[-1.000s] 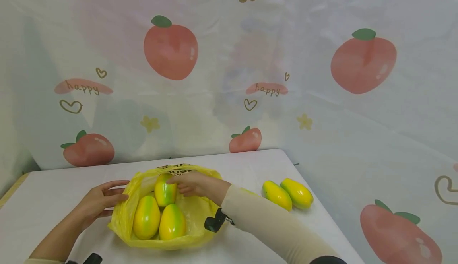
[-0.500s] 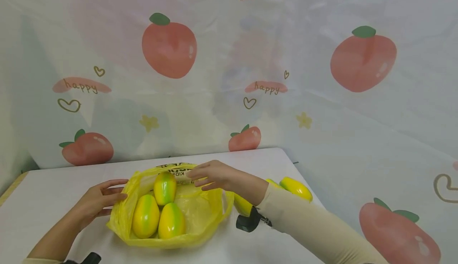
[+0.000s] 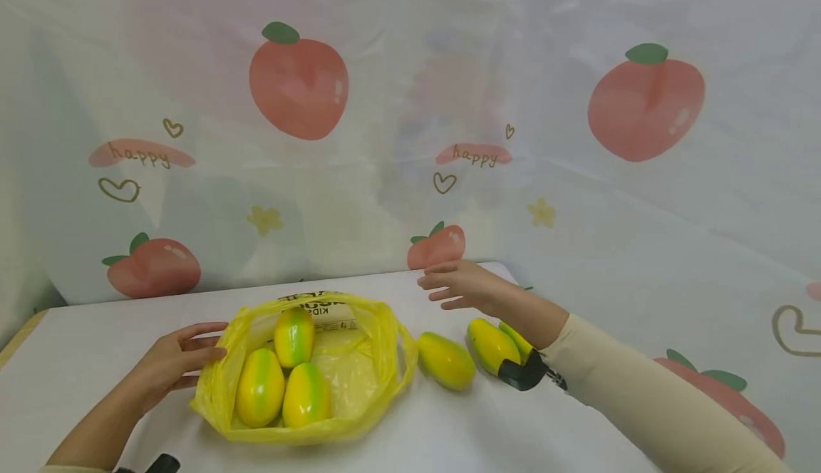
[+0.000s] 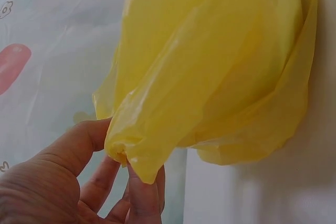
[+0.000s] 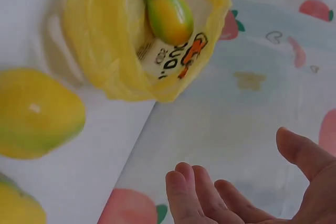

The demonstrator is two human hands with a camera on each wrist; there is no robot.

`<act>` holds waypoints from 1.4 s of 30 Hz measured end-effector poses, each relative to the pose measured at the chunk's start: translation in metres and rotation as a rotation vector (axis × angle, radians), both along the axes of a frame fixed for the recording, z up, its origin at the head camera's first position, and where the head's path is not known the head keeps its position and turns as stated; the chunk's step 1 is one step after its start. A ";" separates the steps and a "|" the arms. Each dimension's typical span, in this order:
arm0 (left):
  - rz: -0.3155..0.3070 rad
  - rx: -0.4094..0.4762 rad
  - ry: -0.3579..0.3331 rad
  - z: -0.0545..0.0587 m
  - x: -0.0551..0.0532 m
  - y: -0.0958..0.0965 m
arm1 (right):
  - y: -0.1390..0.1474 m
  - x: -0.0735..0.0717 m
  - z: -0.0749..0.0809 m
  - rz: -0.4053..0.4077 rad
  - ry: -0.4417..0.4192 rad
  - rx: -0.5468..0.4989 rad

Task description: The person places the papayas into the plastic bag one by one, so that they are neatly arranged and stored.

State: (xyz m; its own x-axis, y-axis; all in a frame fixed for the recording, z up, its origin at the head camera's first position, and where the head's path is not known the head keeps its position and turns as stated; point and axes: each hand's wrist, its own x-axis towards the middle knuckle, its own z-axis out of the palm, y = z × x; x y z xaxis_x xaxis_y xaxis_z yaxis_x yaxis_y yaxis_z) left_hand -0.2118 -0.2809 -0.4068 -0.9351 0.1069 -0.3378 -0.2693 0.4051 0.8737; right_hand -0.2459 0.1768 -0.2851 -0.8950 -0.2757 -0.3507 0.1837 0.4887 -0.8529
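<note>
A yellow plastic bag (image 3: 359,416) lies on the table with its mouth spread open. Inside it, three yellow-green mangoes (image 3: 260,387) rest close together on the left side. My left hand (image 3: 173,362) pinches the bag's left edge between thumb and fingers, as the left wrist view shows at the gathered plastic (image 4: 134,156). Over the table's right back part, my right hand (image 3: 471,288) hovers with fingers extended and holds nothing. Below it on the table lie a mango (image 3: 447,361) near the bag, a second mango (image 3: 492,345), and another mango (image 3: 516,339) partly hidden by the right wrist.
A white-covered table (image 3: 442,430) carries everything. Behind and to the right hangs a pale cloth (image 3: 359,202) printed with red fruit, hearts and flowers. Black camera mounts sit on both wrists.
My right hand has let go of the rear mango in the bag and moved out to the right, above the loose mangoes. The left hand stays on the bag's edge.
</note>
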 end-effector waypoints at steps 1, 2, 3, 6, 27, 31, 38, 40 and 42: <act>-0.001 0.004 0.002 0.000 0.000 0.000 | 0.007 0.000 0.000 -0.007 0.011 0.022; 0.000 0.006 0.002 0.000 0.000 0.000 | 0.015 -0.001 -0.001 -0.014 0.024 0.051; 0.001 0.008 0.002 0.000 0.000 0.000 | 0.022 -0.001 -0.002 -0.031 0.035 0.082; -0.002 0.012 0.003 0.000 0.001 0.000 | 0.044 -0.001 -0.004 -0.085 0.058 0.173; -0.008 0.008 -0.002 -0.003 0.000 0.000 | 0.149 0.001 -0.030 -0.227 -0.048 0.265; -0.005 0.008 -0.001 -0.004 0.000 -0.001 | 0.159 -0.003 -0.040 -0.238 -0.083 0.269; -0.001 0.012 -0.015 -0.004 0.001 -0.001 | 0.173 -0.009 -0.059 -0.219 -0.163 0.259; -0.002 0.011 -0.015 -0.004 0.000 -0.001 | 0.177 -0.011 -0.064 -0.214 -0.189 0.255; 0.001 0.006 -0.015 -0.004 0.000 -0.001 | 0.180 -0.013 -0.070 -0.208 -0.214 0.255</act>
